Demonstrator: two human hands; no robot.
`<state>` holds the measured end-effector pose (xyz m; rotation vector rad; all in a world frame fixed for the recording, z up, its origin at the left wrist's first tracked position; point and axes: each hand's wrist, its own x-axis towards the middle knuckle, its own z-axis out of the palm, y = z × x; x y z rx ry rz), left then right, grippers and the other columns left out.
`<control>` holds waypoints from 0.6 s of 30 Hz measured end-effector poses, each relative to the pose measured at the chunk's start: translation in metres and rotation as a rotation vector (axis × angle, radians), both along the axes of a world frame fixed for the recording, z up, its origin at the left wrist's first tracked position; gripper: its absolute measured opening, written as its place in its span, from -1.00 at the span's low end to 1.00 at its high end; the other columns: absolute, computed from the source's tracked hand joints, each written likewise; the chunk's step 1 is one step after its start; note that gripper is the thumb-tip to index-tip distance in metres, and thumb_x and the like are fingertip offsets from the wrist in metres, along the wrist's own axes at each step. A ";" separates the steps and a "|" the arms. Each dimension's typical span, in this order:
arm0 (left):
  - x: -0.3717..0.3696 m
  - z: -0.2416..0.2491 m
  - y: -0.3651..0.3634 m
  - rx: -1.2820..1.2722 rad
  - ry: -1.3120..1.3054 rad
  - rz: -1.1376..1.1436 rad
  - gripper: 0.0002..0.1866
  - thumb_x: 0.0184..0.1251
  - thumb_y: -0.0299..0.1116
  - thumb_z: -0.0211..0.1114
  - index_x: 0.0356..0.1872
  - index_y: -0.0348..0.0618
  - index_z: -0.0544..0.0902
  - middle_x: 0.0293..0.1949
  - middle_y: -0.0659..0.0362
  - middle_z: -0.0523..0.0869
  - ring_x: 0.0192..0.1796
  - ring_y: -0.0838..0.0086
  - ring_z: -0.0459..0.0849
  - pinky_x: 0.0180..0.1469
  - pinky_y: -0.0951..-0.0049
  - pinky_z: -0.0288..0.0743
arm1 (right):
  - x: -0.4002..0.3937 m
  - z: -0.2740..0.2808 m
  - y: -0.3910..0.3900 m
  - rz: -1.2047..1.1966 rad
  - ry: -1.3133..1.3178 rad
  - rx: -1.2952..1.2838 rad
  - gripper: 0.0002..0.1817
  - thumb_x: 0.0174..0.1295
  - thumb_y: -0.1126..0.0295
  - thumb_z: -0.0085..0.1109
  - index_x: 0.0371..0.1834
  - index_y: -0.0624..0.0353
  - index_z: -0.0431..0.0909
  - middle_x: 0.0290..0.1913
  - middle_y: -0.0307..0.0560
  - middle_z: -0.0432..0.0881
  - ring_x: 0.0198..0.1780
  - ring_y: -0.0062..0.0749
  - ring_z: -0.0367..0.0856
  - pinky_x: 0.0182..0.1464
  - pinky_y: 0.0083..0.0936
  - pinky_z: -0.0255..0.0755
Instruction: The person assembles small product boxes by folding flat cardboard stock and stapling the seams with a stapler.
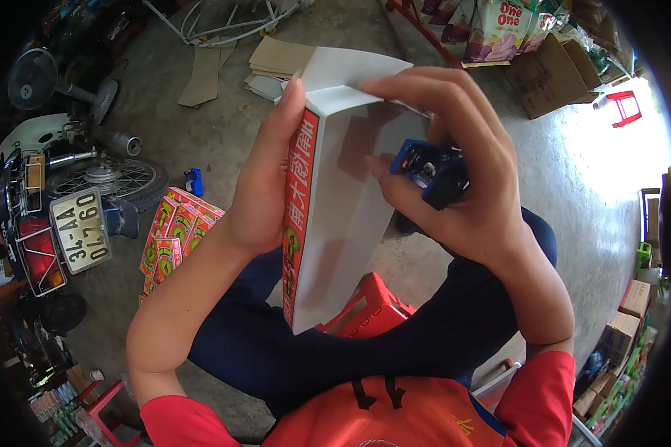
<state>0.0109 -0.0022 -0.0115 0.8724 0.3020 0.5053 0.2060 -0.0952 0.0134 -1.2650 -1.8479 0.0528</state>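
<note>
In front of me, a partly folded cardboard box (343, 186) stands tilted, its inside pale grey and its narrow side printed red with large characters. My left hand (265, 171) grips that printed side, thumb up at the far corner. A blue-and-black stapler-like tool (431, 173) with a metal part sits in my right hand (470, 164), held within the curled fingers. The right fingertips reach the far folded flap (358, 68), and the right thumb lies over the box opening.
Printed red packaging (173, 231) lies on the floor at left beside a small blue object (194, 182). A parked motorbike (89, 186) and a fan (33, 78) stand further left. Flat cardboard (209, 74) lies ahead; a red stool (369, 305) shows between my legs. An open carton (548, 78) is far right.
</note>
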 end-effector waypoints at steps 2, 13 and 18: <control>0.000 0.003 -0.001 0.039 0.045 0.010 -0.16 0.69 0.40 -0.30 0.52 -0.13 0.42 0.30 0.11 0.68 0.31 0.40 0.68 0.35 0.28 0.59 | -0.001 0.000 0.000 0.010 0.026 -0.052 -0.36 0.02 0.60 0.46 0.29 0.25 0.61 0.17 -0.06 0.66 -0.19 -0.58 0.59 -0.29 -0.65 0.42; 0.002 -0.008 0.000 -0.087 -0.140 -0.035 -0.22 0.74 0.32 -0.29 0.42 -0.18 0.51 0.18 0.12 0.74 0.18 0.48 0.74 0.25 0.37 0.64 | -0.002 0.000 -0.001 0.031 0.080 -0.099 -0.42 0.01 0.61 0.39 0.22 0.25 0.68 0.12 -0.04 0.65 0.11 -0.34 0.68 -0.05 -0.51 0.60; 0.001 -0.011 0.004 -0.079 -0.150 -0.083 -0.20 0.70 0.37 -0.30 0.45 -0.14 0.48 0.19 0.12 0.72 0.19 0.43 0.73 0.24 0.32 0.65 | 0.002 -0.001 0.001 0.047 0.102 -0.067 -0.46 0.02 0.59 0.38 0.18 0.26 0.71 0.10 -0.02 0.64 0.09 -0.33 0.68 -0.01 -0.48 0.61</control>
